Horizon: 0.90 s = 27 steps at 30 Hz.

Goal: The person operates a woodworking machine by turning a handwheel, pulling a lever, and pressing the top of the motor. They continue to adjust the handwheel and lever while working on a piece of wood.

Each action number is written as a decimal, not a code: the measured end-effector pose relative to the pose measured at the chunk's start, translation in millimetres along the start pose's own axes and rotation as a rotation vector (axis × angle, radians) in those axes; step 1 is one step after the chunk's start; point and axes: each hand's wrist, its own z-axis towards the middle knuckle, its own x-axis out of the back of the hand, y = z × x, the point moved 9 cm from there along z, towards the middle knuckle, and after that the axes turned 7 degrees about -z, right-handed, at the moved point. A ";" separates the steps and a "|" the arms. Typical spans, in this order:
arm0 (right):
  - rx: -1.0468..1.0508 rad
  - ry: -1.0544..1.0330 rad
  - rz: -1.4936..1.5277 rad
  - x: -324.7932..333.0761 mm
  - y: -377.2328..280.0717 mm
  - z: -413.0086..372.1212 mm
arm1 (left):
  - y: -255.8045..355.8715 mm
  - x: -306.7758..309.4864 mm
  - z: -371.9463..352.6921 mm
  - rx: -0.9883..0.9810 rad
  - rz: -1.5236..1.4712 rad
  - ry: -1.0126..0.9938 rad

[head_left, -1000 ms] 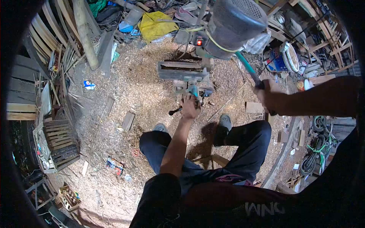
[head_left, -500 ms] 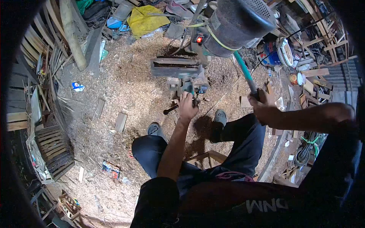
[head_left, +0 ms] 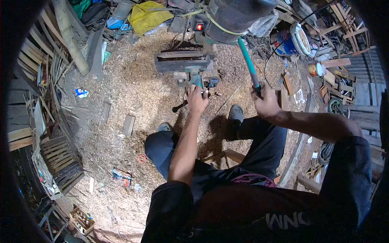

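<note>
I sit in front of a small bench drill press. Its dark motor housing (head_left: pixel 233 12) fills the top, with a lit red switch (head_left: pixel 199 27) on its side. My right hand (head_left: pixel 265 101) is closed around the lower end of the teal feed lever (head_left: pixel 248 65). My left hand (head_left: pixel 197 99) rests closed on the teal vise (head_left: pixel 197 81) at the machine's base; what lies under its fingers is hidden. A black crank handle (head_left: pixel 179 107) sticks out just left of that hand. A wooden block (head_left: pixel 182 61) lies behind the vise.
Sawdust and wood offcuts (head_left: pixel 128 124) cover the floor. Slatted wooden crates (head_left: pixel 60 160) and stacked planks stand at left, a round post (head_left: pixel 71 38) at upper left. Yellow cloth (head_left: pixel 150 16) lies at top. A paint bucket (head_left: pixel 289 40), tins and scrap wood crowd the right.
My right hand has swung the teal lever down and inward, toward my body. My left hand stays at the vise. The view has shifted slightly downward.
</note>
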 end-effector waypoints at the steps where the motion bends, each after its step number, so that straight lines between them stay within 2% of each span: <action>1: 0.024 0.014 0.031 -0.6 5.7 0.3 | 3.6 0.7 1.3 -0.009 0.003 0.009; 2: -0.029 -0.006 -0.053 -3.1 4.7 -2.1 | 2.4 0.0 0.8 -0.018 0.010 0.010; 6: -0.007 0.096 -0.121 -21.1 4.8 -8.2 | -0.1 0.7 0.8 -0.029 0.002 0.045; 7: 0.075 0.139 -0.114 -39.0 14.5 -8.2 | 6.9 1.5 -0.9 -0.082 -0.074 0.070; 9: 0.037 0.198 -0.179 -98.7 42.5 -4.7 | 13.2 15.5 -4.0 -0.187 -0.199 0.136; 11: -0.014 0.227 -0.043 -143.8 80.6 11.5 | 6.8 19.4 -0.7 -0.230 -0.144 0.112; 12: 0.016 0.269 0.026 -144.1 73.0 12.7 | 7.7 19.4 -0.4 -0.231 -0.152 0.119; 15: 0.016 0.234 -0.007 -152.0 74.0 20.2 | 8.8 15.9 -4.2 -0.225 -0.154 0.097; 16: 0.021 0.262 0.012 -168.1 93.2 29.9 | 11.9 17.3 -1.9 -0.235 -0.152 0.094; 19: -0.112 0.222 -0.025 -191.0 108.3 42.4 | 9.8 14.2 -1.5 -0.250 -0.178 0.091; 20: -0.041 0.250 0.071 -186.0 100.9 39.7 | 13.3 17.6 -1.2 -0.262 -0.173 0.122; 24: -0.118 0.140 0.049 -174.7 96.0 31.7 | 21.5 21.2 -2.7 -0.284 -0.129 0.091; 27: 0.076 0.194 0.120 -130.3 63.6 8.0 | 27.6 25.9 -4.5 -0.310 -0.136 0.110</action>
